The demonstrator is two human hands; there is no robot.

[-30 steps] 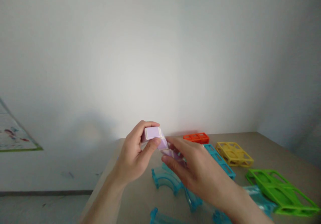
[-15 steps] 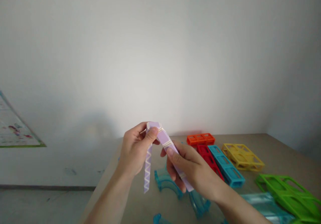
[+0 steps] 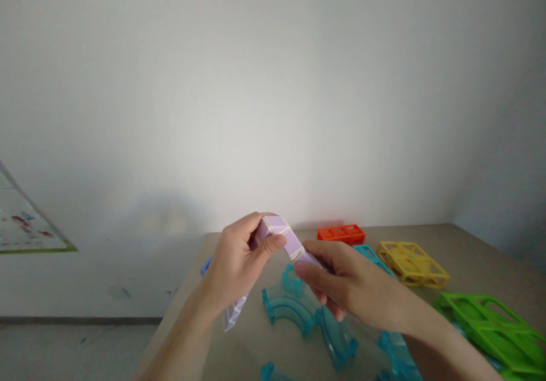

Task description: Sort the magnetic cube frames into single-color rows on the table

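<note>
fingers of the left hand point(image 3: 239, 259) are closed on a lilac jointed strip point(image 3: 293, 244), thumb pressed across its near face; those of the right hand point(image 3: 345, 284) grip it too, thumb on top and the fingertips curled underneath. the strip is held above the worktop point(image 3: 241, 352), low in the middle of the frame. neither hand is nearer, since both touch it. it bends at the left hand: one length slants from there down to the right, its long axis running straight into the right hand's grasp, while what looks like the other length pokes out below the left hand toward the lower left. the join between the two is hidden by the palm.

under and just right of the hands lie clear blue curved pieces point(image 3: 292, 308). toward the right of the frame sit a flat orange frame point(image 3: 341, 234) by the wall point(image 3: 273, 102), a blue frame point(image 3: 374, 259) partly behind the right hand, a yellow frame point(image 3: 413, 263), and a green frame point(image 3: 497, 332) at lower right. a poster point(image 3: 28, 222) hangs at the left edge, grey floor point(image 3: 63, 352) below it.
</note>
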